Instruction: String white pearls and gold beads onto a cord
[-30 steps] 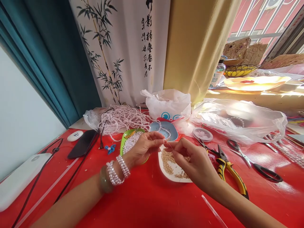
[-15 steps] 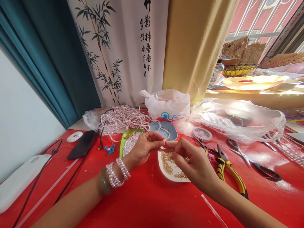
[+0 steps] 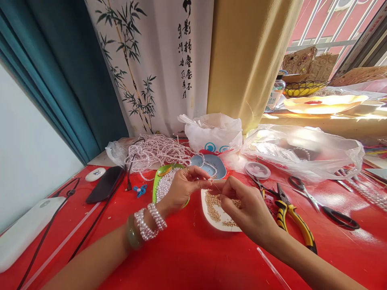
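Observation:
My left hand (image 3: 184, 184), with pearl bracelets and a green bangle on its wrist, pinches thumb and forefinger together over something too small to make out. My right hand (image 3: 242, 201) is closed on a thin thread (image 3: 215, 187), its index finger stretched towards the left fingertips. The thread runs between the two hands. Below them lies a white dish (image 3: 208, 217) of small gold beads (image 3: 214, 209), partly covered by my right hand. Beside my left hand, a green dish (image 3: 155, 189) holds white pearl beads (image 3: 165, 184).
Behind are a heap of pearl strands (image 3: 160, 151), a blue dish (image 3: 219, 163) and plastic bags (image 3: 211, 129). Yellow-black pliers (image 3: 298, 225), scissors (image 3: 308, 197) and a thread spool (image 3: 256, 170) lie right. A phone (image 3: 105, 185) and cables lie left on the red table (image 3: 169, 257).
Both hands keep almost the same pose. The left fingertips have shifted slightly right, and the thread between the hands shows a little differently.

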Motion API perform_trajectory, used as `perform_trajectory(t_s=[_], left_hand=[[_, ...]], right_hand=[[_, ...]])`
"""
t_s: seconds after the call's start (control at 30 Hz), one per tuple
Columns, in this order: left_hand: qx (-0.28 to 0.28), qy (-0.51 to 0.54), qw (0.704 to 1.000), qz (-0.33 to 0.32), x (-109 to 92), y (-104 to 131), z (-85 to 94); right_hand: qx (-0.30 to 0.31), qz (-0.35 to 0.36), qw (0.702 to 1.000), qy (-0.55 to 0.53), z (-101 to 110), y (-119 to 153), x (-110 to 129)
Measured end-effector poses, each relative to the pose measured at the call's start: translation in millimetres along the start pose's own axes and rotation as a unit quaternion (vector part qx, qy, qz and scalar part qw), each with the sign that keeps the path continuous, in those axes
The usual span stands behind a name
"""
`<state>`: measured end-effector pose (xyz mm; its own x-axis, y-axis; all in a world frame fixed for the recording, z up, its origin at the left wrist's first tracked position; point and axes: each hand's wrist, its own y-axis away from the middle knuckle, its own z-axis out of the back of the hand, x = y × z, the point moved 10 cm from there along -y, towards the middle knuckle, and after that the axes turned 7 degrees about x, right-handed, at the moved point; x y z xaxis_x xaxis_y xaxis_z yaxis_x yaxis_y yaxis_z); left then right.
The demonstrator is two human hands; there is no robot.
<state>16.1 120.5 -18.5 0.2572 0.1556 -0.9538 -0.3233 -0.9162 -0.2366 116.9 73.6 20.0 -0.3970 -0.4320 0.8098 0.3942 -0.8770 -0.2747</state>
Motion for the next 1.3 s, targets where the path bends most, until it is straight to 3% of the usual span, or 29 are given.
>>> perform_trajectory(t_s=[0.2,0.37,0.6,0.93,1.1,1.2,1.3], left_hand=[[-0.001,-0.086,0.994,-0.064,-19,3,0.7],[-0.013,-0.088,0.994,-0.061,-20,2,2.9],[-0.033,-0.063,0.997,-0.030,-12,0,9.3],[-0.010,-0.010,1.000,0.003,-6,2,2.4],[0.030,-0.068,0.997,0.006,-8,2,-6.7],[0.033,-0.068,0.997,0.009,-9,2,-8.4],[0.042,-0.041,0.997,0.040,-4,3,-11.8]], right_hand=[[0.008,-0.024,1.000,-0.002,-3,-2,-8],[0.027,-0.048,0.994,-0.091,-7,-4,-17],[0.048,-0.093,0.964,-0.245,-16,-5,-28],[0.052,-0.152,0.949,-0.273,-21,-7,-44],[0.073,-0.157,0.947,-0.270,-25,-7,-45],[0.072,-0.146,0.958,-0.237,-23,-8,-43],[0.021,-0.106,0.980,-0.165,-6,-10,-36]])
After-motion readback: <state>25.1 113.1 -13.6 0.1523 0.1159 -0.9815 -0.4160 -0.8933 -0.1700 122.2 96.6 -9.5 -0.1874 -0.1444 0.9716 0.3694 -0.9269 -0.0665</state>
